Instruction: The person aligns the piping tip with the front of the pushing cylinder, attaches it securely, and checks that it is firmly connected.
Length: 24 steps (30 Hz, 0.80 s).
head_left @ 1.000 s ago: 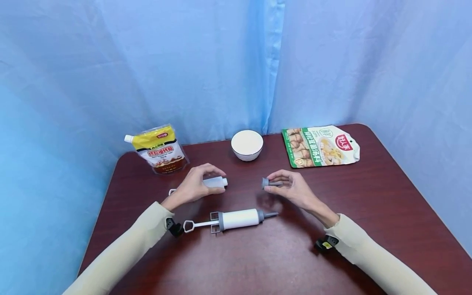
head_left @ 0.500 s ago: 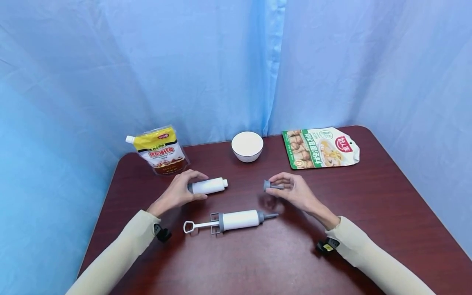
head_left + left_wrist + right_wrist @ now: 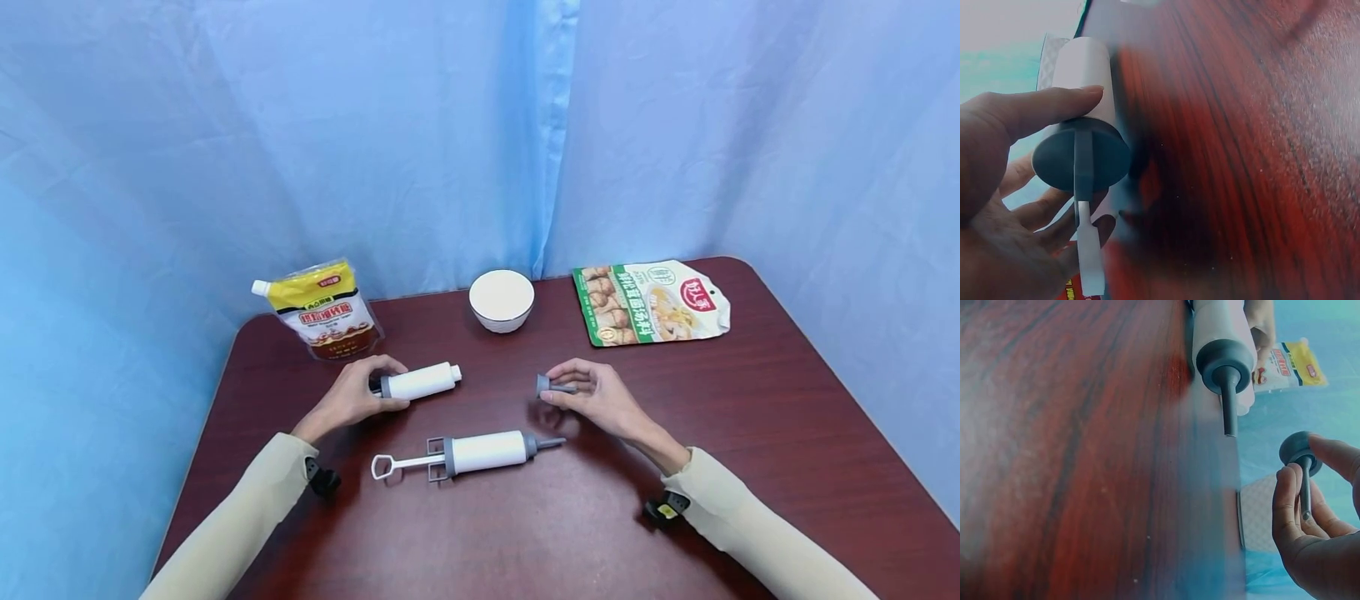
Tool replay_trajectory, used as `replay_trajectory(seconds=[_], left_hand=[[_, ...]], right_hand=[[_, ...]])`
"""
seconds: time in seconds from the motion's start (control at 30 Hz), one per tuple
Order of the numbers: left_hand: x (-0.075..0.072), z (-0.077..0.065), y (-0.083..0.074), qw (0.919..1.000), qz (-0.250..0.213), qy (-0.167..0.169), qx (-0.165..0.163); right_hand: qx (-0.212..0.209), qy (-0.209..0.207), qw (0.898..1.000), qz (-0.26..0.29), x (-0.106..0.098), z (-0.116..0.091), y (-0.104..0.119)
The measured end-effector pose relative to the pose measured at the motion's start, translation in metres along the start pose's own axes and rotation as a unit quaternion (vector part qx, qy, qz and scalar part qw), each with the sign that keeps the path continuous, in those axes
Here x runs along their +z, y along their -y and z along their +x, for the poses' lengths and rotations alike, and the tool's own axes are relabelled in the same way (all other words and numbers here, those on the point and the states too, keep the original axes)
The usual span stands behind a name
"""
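Note:
My left hand (image 3: pixel 362 395) holds a white piping syringe (image 3: pixel 422 382) around its grey rear collar, on the left of the table. In the left wrist view the thumb lies on the white barrel (image 3: pixel 1088 59), with the plunger rod (image 3: pixel 1090 256) pointing back towards the palm. The barrel's front end, a bare white neck, points right. My right hand (image 3: pixel 603 398) pinches a loose grey nozzle (image 3: pixel 1300 450) between thumb and fingers, apart from the syringe. Nearer me, a second piping syringe (image 3: pixel 489 452) lies with its grey nozzle fitted and its plunger handle pulled out to the left.
A white bowl (image 3: pixel 502 310) stands at the back middle of the dark red table (image 3: pixel 525 533). A spouted pouch (image 3: pixel 327 312) with a yellow top is at the back left. A green and white food packet (image 3: pixel 651 303) lies at the back right. Blue curtain hangs behind.
My left hand has slid left along the syringe to its rear collar, so more of the white barrel shows. The right hand with the nozzle stays nearly in place.

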<state>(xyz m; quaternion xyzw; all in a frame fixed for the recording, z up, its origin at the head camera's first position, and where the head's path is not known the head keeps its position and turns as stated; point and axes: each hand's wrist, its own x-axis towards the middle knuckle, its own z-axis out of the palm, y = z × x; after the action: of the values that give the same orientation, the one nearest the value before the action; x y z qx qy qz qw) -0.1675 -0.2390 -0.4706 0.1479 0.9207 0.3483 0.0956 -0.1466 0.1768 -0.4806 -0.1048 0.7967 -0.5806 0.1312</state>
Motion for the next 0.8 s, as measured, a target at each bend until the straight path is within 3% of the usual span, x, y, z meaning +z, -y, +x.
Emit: replay_trajectory(seconds=[0.47, 0.8], left_hand=[[0.000, 0.003, -0.006, 0.9991, -0.029, 0.010, 0.029], [-0.006, 0.004, -0.033, 0.9919, -0.099, 0.073, 0.033]], right_hand=[[-0.009, 0.001, 1.000, -0.011, 0.002, 0.002, 0.001], [-0.001, 0.004, 1.000, -0.004, 0.005, 0.003, 0.003]])
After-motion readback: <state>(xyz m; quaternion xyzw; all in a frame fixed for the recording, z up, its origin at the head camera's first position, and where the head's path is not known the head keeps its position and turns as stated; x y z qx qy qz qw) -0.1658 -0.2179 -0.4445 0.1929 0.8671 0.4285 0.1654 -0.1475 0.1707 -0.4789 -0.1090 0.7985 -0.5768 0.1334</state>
